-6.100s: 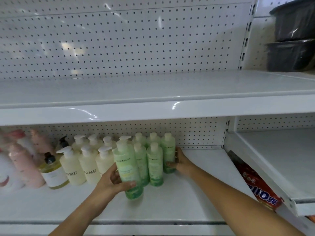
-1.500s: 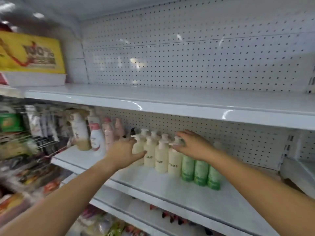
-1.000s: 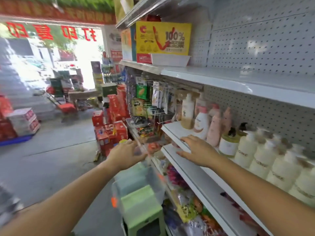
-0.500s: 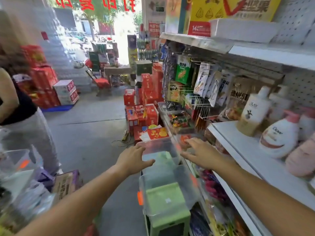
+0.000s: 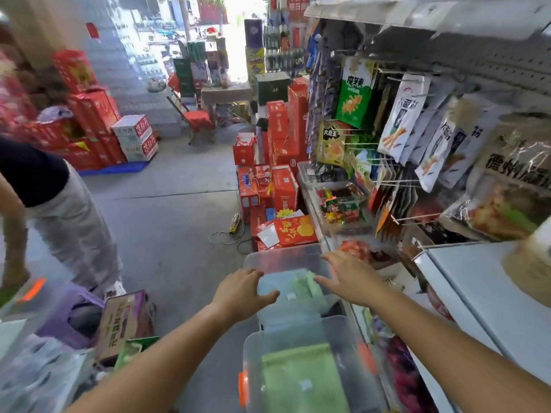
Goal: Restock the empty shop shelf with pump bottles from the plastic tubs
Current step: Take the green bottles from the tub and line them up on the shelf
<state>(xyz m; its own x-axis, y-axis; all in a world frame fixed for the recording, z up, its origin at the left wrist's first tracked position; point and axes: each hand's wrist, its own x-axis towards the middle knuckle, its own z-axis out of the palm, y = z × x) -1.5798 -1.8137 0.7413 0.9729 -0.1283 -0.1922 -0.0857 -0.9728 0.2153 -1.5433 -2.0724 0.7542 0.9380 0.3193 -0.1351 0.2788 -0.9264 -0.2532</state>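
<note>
I count two clear tubs on the floor point(image 5: 167, 222) in front of me, one behind the other along the foot of the shelf point(image 5: 477, 296). The near tub point(image 5: 253, 344) sits under my forearms, and I count two orange latches on it, one on each side. The far tub point(image 5: 283, 257) lies just beyond it. Both stand mouth up, with their long sides running away from me down the aisle. A green shape shows through each one.

My two arms reach forward together. My left grip point(image 5: 241, 293) is spread, palm down, fingers straight and apart, over the left side of the far tub. My right grip point(image 5: 347, 278) is spread the same way over its right side, fingers fanned toward the far rim. Neither holds anything. The fingertips look close to the rim, but with the blur I cannot say whether they touch it.

One blurred bottle point(image 5: 530, 272) stands on the shelf at the right edge. Snack packs point(image 5: 402, 114) hang on hooks above it. Red cartons point(image 5: 283, 186) are stacked past the far tub. One other person point(image 5: 68, 219) stands at the left, beside a blurred clear container point(image 5: 29, 293) with one orange tab.
</note>
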